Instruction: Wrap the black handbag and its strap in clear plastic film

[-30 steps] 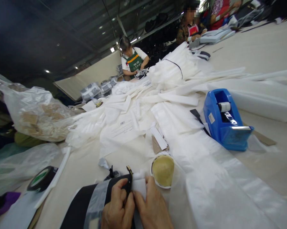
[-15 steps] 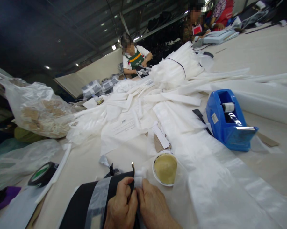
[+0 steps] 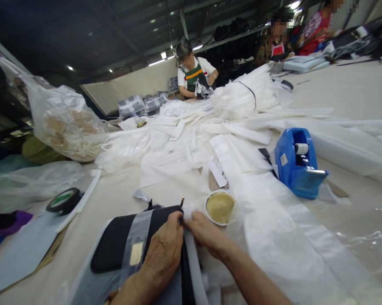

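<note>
A black bag (image 3: 110,241) lies in front of me, a translucent band (image 3: 139,233) wrapped across its flap. My left hand (image 3: 165,241) rests over the bag's right part, fingers closed on its upper right edge beside a small metal fitting (image 3: 182,203). Close by, my right hand (image 3: 206,233) is closed, its thumb and fingers pinching at white soft wrapping (image 3: 193,258) along the bag's side. The fingertips partly hide what they grip. Just beyond the right hand is a white-rimmed round thing with a tan-yellow face (image 3: 220,207).
A blue tape dispenser (image 3: 297,165) stands at right. White plastic sleeves (image 3: 267,224) spread over the table. At left are a black-and-green round case (image 3: 63,201), pale card (image 3: 25,254) and a clear bag of brown scraps (image 3: 66,123). Co-workers (image 3: 195,72) are across the table.
The view has shifted, showing more of the bag and my forearms. My left hand now lies flatter over the bag's edge, and my right hand reaches in from a lower right angle.
</note>
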A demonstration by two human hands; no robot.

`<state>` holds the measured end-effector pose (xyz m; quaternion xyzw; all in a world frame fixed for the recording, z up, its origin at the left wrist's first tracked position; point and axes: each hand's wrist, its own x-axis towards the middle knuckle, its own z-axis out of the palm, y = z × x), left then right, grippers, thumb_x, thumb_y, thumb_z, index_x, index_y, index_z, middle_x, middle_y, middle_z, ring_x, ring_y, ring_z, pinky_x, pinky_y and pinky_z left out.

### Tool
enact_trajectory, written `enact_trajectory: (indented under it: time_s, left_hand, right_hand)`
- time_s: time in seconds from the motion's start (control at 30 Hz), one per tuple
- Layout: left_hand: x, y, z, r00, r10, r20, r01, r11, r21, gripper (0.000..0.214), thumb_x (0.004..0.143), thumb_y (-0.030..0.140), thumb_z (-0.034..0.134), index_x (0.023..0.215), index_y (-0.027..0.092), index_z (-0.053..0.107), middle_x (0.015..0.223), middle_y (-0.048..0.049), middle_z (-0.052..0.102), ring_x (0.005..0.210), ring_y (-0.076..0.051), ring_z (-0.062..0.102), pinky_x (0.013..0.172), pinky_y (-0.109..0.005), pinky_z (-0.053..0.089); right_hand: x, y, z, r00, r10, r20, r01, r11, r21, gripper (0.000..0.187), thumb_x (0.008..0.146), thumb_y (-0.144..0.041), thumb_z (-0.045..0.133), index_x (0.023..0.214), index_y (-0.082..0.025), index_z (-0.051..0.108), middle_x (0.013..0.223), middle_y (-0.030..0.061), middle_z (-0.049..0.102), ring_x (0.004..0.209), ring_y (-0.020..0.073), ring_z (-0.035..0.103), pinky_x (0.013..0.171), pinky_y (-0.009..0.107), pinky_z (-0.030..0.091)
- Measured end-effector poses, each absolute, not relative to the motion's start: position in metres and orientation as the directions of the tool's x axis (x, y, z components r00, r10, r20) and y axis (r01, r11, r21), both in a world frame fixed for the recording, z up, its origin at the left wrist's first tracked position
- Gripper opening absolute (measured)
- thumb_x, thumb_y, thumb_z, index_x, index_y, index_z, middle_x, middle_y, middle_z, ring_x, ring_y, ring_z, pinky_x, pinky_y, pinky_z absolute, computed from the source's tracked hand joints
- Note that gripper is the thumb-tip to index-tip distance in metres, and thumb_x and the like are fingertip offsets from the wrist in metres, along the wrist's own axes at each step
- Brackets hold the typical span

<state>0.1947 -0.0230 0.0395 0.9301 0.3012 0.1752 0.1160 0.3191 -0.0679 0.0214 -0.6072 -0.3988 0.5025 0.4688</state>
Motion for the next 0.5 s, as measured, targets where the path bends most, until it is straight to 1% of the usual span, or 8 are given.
enact_trajectory:
  time_s: [0.07, 0.1, 0.23, 0.3, 0.37, 0.4, 0.43, 0.5]
  left_hand:
    - [0.190, -0.029, 0.038, 0.801, 0.509, 0.316, 0.458, -0.860, 0.225, 0.030, 0.091, 0.020, 0.026, 0.110, 0.015, 0.049, 0.086, -0.0072, 0.061, 0.079, -0.020, 0.062, 0.072, -0.034, 0.052]
    - [0.188, -0.032, 0.038, 0.820, 0.477, 0.316, 0.441, -0.879, 0.182, 0.030, 0.092, 0.020, 0.028, 0.111, 0.016, 0.050, 0.085, -0.0064, 0.058, 0.078, -0.020, 0.060, 0.071, -0.036, 0.052]
    - [0.191, -0.046, 0.050, 0.848, 0.515, 0.126, 0.502, -0.856, 0.121, 0.024, 0.087, 0.029, 0.049, 0.109, 0.021, 0.056, 0.083, -0.0047, 0.050, 0.077, -0.023, 0.053, 0.070, -0.039, 0.047]
    - [0.194, -0.049, 0.059, 0.834, 0.551, 0.036, 0.545, -0.831, 0.109, 0.021, 0.084, 0.033, 0.057, 0.101, 0.022, 0.059, 0.086, -0.0052, 0.049, 0.081, -0.024, 0.052, 0.073, -0.041, 0.045]
    - [0.196, -0.051, 0.064, 0.817, 0.577, 0.000, 0.574, -0.812, 0.104, 0.022, 0.083, 0.036, 0.059, 0.100, 0.021, 0.060, 0.088, -0.0059, 0.048, 0.085, -0.025, 0.051, 0.075, -0.042, 0.043]
    - [0.196, -0.051, 0.065, 0.813, 0.582, -0.006, 0.579, -0.808, 0.107, 0.023, 0.084, 0.036, 0.059, 0.101, 0.021, 0.060, 0.090, -0.0061, 0.048, 0.086, -0.026, 0.050, 0.076, -0.042, 0.043]
    - [0.195, -0.050, 0.066, 0.812, 0.584, -0.008, 0.581, -0.806, 0.111, 0.025, 0.084, 0.037, 0.058, 0.104, 0.021, 0.059, 0.090, -0.0062, 0.048, 0.087, -0.026, 0.050, 0.077, -0.042, 0.043]
    - [0.194, -0.049, 0.064, 0.813, 0.583, 0.000, 0.579, -0.807, 0.120, 0.028, 0.084, 0.037, 0.057, 0.107, 0.020, 0.058, 0.090, -0.0061, 0.048, 0.086, -0.025, 0.050, 0.077, -0.042, 0.042]
  right_hand:
    - [0.321, -0.071, 0.027, 0.148, 0.940, -0.308, -0.042, -0.305, -0.951, 0.018, 0.070, -0.009, 0.035, 0.058, -0.020, 0.040, 0.045, -0.0069, 0.033, 0.041, 0.0100, 0.038, 0.041, 0.019, 0.029]
    - [0.322, -0.073, 0.030, 0.144, 0.934, -0.328, -0.056, -0.323, -0.945, 0.018, 0.069, -0.008, 0.035, 0.056, -0.020, 0.038, 0.044, -0.0070, 0.032, 0.040, 0.0098, 0.037, 0.040, 0.019, 0.029]
    - [0.323, -0.096, 0.040, 0.264, 0.906, -0.330, -0.021, -0.337, -0.941, 0.016, 0.069, -0.006, 0.036, 0.063, -0.018, 0.044, 0.060, -0.0017, 0.046, 0.055, 0.0119, 0.048, 0.052, 0.022, 0.039]
    - [0.316, -0.121, 0.038, 0.479, 0.859, -0.181, 0.104, -0.261, -0.960, 0.016, 0.075, -0.009, 0.039, 0.079, -0.017, 0.053, 0.076, 0.0032, 0.055, 0.070, 0.0150, 0.054, 0.067, 0.027, 0.044]
    - [0.300, -0.153, 0.028, 0.641, 0.761, 0.095, 0.291, -0.126, -0.948, 0.018, 0.084, -0.019, 0.041, 0.094, -0.018, 0.056, 0.088, 0.0055, 0.058, 0.080, 0.0167, 0.057, 0.077, 0.028, 0.044]
    - [0.289, -0.170, 0.019, 0.664, 0.718, 0.211, 0.370, -0.069, -0.926, 0.018, 0.087, -0.024, 0.040, 0.096, -0.019, 0.056, 0.087, 0.0049, 0.059, 0.078, 0.0161, 0.057, 0.075, 0.026, 0.045]
    - [0.278, -0.185, 0.009, 0.660, 0.705, 0.261, 0.413, -0.049, -0.910, 0.018, 0.089, -0.025, 0.039, 0.093, -0.020, 0.057, 0.082, 0.0035, 0.059, 0.072, 0.0149, 0.057, 0.069, 0.024, 0.045]
    - [0.255, -0.208, -0.014, 0.656, 0.713, 0.249, 0.449, -0.103, -0.887, 0.014, 0.089, -0.022, 0.044, 0.086, -0.021, 0.058, 0.076, 0.0023, 0.059, 0.065, 0.0130, 0.058, 0.061, 0.020, 0.045]
